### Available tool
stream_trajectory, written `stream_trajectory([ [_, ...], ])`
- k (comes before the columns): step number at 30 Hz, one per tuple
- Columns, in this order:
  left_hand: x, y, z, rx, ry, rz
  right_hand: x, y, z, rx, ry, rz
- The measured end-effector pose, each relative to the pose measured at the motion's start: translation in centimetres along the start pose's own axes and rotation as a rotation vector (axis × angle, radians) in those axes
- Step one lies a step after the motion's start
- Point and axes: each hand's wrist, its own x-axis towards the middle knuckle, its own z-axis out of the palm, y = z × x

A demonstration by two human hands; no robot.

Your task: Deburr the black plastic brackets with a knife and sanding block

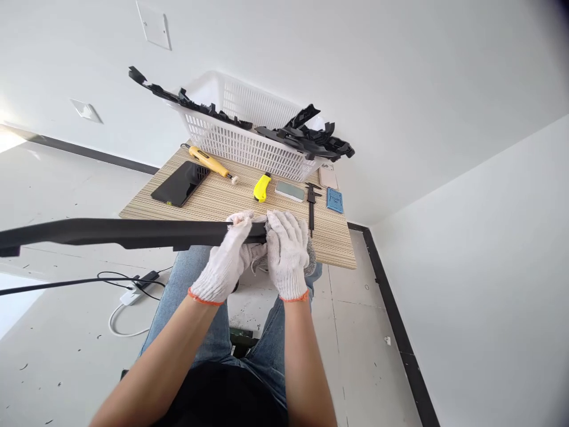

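With the fingers [240,219] of the left hand [227,256], clamping a black bar [142,232] near its right end. Holding the bar nearly level above the lap, by the near side of the counter [331,244], and running it out past the left edge of the view. With the fingers of the right hand [287,252], closing over a grey cloth [312,258] at the bar's right end; not making out the cloth's full wrap beneath the glove. At far left, showing a power strip [132,293] on the floor beside the left leg. On the counter, facing a black phone [180,184], then a yellow tool [208,161] slanting down rightward. Behind these, having a white basket [240,145], carrying black parts [306,136] across its rim. Farther right, showing a cutter [262,188] and, near it, a grey block [290,190]. Next, having a caliper [312,210] lying lengthwise near the right hand. At far right, showing a pink phone [328,176] beside the basket and a blue card [335,200] in front of that phone.
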Motion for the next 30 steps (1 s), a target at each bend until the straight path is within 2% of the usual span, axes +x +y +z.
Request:
stream_trajectory([
  [3, -0.4, 1.6, -0.6, -0.028, -0.132, -0.012, -0.4, 2.0, -0.6, -0.035, -0.05, -0.035],
  [7, 0.1, 3.2, -2.4, -0.068, -0.308, -0.179, -1.5, 4.7, -2.5, -0.101, -0.18, 0.055],
  [11, 1.0, 3.2, -3.9, -0.06, -0.332, -0.221, -3.1, 6.0, -4.0, -0.153, -0.214, 0.16],
  [15, 1.4, 2.8, -4.4, -0.092, -0.284, -0.226, -4.2, 6.2, -4.1, -0.17, -0.207, 0.208],
  [20, 1.3, 1.7, -3.5, -0.126, -0.07, -0.215, -4.4, 4.7, -2.5, -0.251, -0.119, 0.22],
  [25, 0.9, -0.8, -1.6, -0.069, 0.102, -0.176, -4.5, 1.2, 0.1, -0.304, -0.183, 0.176],
  [30, 1.2, -2.7, -1.1, -0.036, 0.136, -0.147, -3.9, -1.6, 1.1, -0.189, -0.284, 0.028],
])
